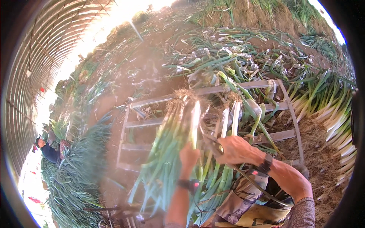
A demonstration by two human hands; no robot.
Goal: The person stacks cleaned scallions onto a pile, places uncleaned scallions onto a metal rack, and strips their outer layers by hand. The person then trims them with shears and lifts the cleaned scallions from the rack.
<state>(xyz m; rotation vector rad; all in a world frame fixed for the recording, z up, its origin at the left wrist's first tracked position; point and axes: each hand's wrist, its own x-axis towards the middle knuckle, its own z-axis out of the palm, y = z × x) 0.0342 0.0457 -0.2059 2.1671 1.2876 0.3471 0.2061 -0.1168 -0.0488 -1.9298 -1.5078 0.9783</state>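
My left hand (189,156) is closed around the stem of a green onion (196,119), whose peeled white shaft points away from me. My right hand (238,151) grips a slim tool (210,142), perhaps an air nozzle; blur hides its exact form. A thin hose-like line (256,183) runs from that hand towards my lap. Left of my left hand lies a bunch of unpeeled green onions (168,142), roots outward. Two white-shafted green onions (235,118) lie ahead of my right hand. The bunch and the loose onions rest on a slatted frame (292,119).
Peeled-off leaves (228,54) litter the soil beyond the frame. White-stemmed onions (336,119) are piled at right beside root trimmings (316,151). A large onion heap (77,168) stands at left, with a person (51,149) behind it. A yellow printed sack (256,215) covers my lap.
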